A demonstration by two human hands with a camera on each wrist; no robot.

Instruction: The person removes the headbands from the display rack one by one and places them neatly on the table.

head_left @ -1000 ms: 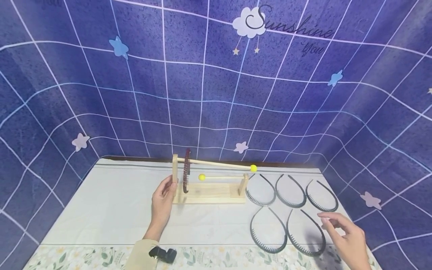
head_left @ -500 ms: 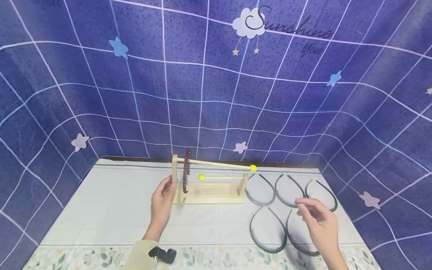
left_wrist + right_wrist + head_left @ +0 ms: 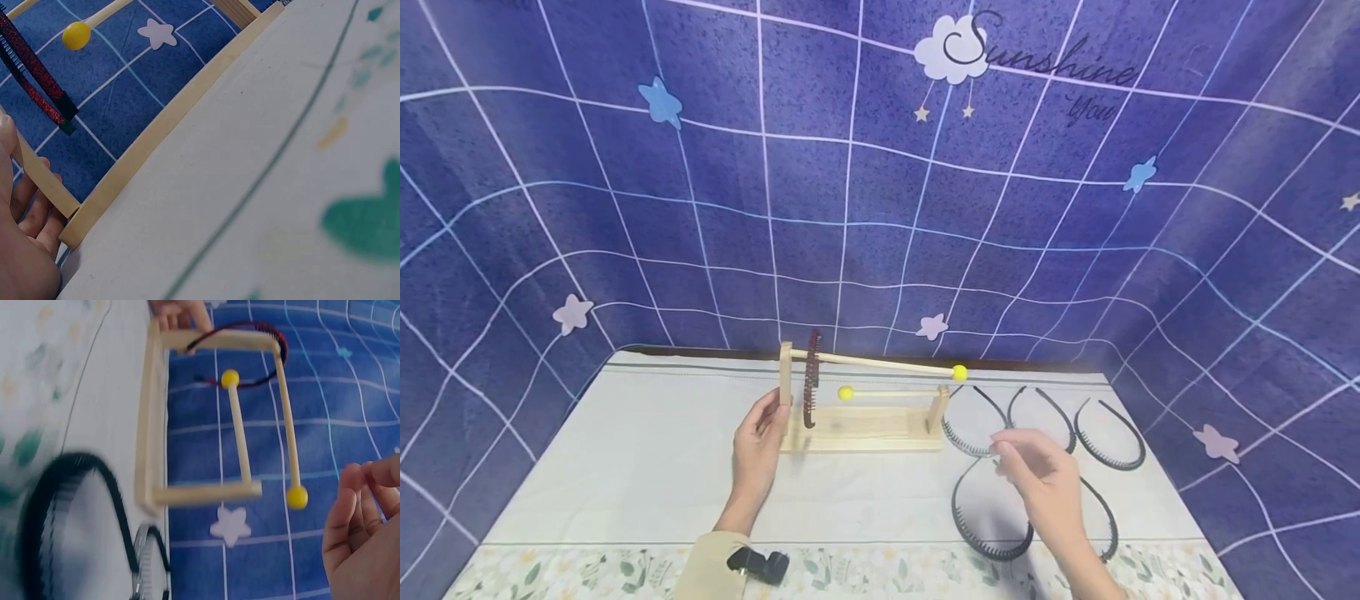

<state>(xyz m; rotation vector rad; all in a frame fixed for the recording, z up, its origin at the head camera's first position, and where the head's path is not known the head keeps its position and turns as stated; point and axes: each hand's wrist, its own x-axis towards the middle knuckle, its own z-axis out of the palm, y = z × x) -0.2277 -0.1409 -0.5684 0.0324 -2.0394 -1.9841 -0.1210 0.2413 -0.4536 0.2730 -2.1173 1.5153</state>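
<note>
My left hand [image 3: 757, 442] grips the left post of a pale wooden rack [image 3: 861, 429] with two rods tipped by yellow balls. A dark red toothed headband [image 3: 811, 379] hangs on the upper rod near that post; its red glittery band [image 3: 37, 69] shows in the left wrist view. My right hand [image 3: 1043, 483] hovers over the black toothed headbands, fingers loosely bent, with nothing visible between them. In the right wrist view the right hand's fingers [image 3: 356, 519] are seen near the upper rod's yellow ball [image 3: 297, 497]. Part of a front headband [image 3: 1102, 517] is hidden behind the right hand.
Several headbands lie right of the rack in two rows, among them a back-right one [image 3: 1108, 450] and a front-left one [image 3: 981, 542]. A blue gridded curtain [image 3: 880, 208] rises behind the white tablecloth [image 3: 625, 467], which has a floral front border.
My right hand has moved left across the headbands, uncovering the back-right one. The left hand, the rack and the hanging headband stay in place.
</note>
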